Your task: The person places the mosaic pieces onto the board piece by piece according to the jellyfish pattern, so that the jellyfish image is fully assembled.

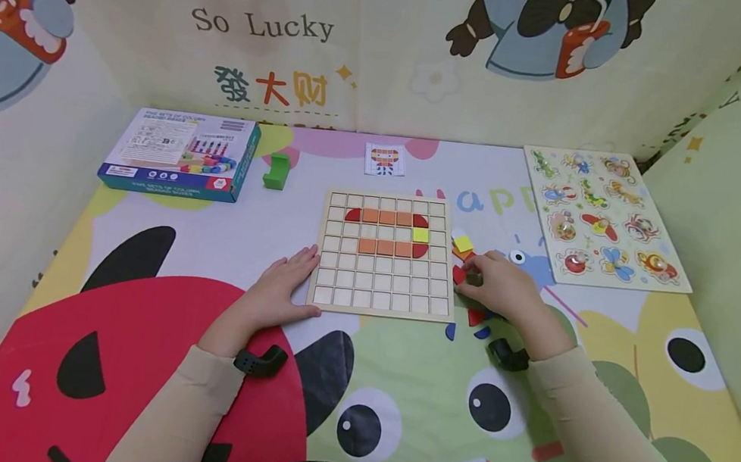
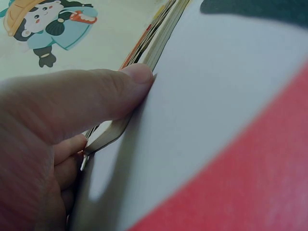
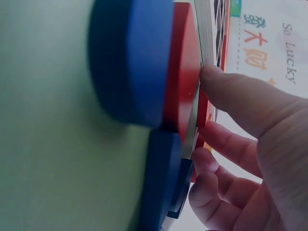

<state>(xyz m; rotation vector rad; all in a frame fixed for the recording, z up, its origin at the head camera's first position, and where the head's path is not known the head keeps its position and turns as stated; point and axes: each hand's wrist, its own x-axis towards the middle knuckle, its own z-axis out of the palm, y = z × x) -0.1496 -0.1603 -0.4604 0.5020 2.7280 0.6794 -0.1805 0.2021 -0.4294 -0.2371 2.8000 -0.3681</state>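
My left hand (image 1: 276, 290) braces the wooden grid board (image 1: 381, 282); my right hand (image 1: 504, 286) pinches a red piece (image 1: 458, 274).
Left fingers, outstretched and gripping nothing, lie along its left edge, presumably so it won't slide; right thumb and fingertips close on the piece just beside the board's right edge, loose blue pieces (image 1: 482, 333) lying near, I'd say, for easy reach.

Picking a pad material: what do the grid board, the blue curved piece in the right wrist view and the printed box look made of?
Grid board: probably wood, matte; pale beige strips.
Blue curved piece: painted wood or plastic, can't tell; smooth, even colour, no visible grain.
Printed box: likely cardboard, possibly coated; straight edges, full-colour print.
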